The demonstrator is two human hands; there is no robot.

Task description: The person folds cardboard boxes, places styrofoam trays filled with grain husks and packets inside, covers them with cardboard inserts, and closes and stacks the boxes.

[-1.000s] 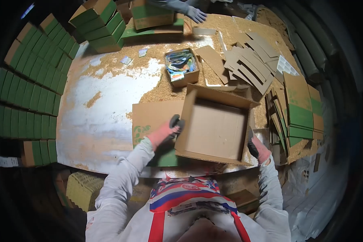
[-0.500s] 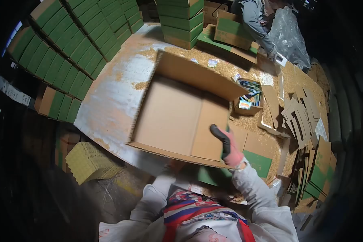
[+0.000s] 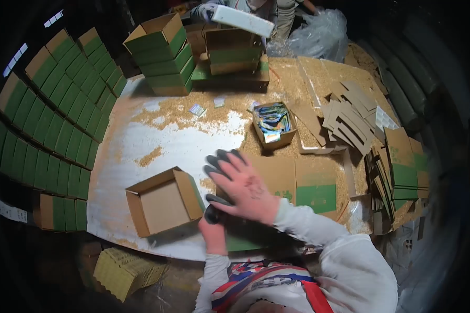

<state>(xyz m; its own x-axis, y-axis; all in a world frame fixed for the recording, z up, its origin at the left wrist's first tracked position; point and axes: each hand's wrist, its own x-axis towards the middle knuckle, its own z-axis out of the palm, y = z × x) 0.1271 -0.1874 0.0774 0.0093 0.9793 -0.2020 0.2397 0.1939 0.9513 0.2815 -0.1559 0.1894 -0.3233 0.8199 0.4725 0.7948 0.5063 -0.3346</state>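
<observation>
My right hand point(image 3: 245, 185), in a pink glove with black fingertips, is spread open above a stack of flat brown and green cardboard point(image 3: 277, 175). Just below it, my left hand point(image 3: 212, 232) is closed at the left edge of the flat cardboard. Its fingers are partly hidden, and what it grips cannot be made out. An open cardboard box point(image 3: 164, 206) sits on the table to the left of both hands, its inside bare. Farther off stands a small carton point(image 3: 274, 125) filled with colourful packets.
Green and brown boxes point(image 3: 62, 120) form a wall on the left; more are stacked point(image 3: 167, 62) at the back. Cardboard pieces point(image 3: 350, 120) and flat cartons point(image 3: 402, 161) lie right. Shavings cover parts of the table point(image 3: 115, 193). Another person's gloved hand point(image 3: 206, 11) holds a white block point(image 3: 243, 21).
The open box has left my hands and now rests on the table at the left. My hands have come together over the flat cardboard. The view has shifted.
</observation>
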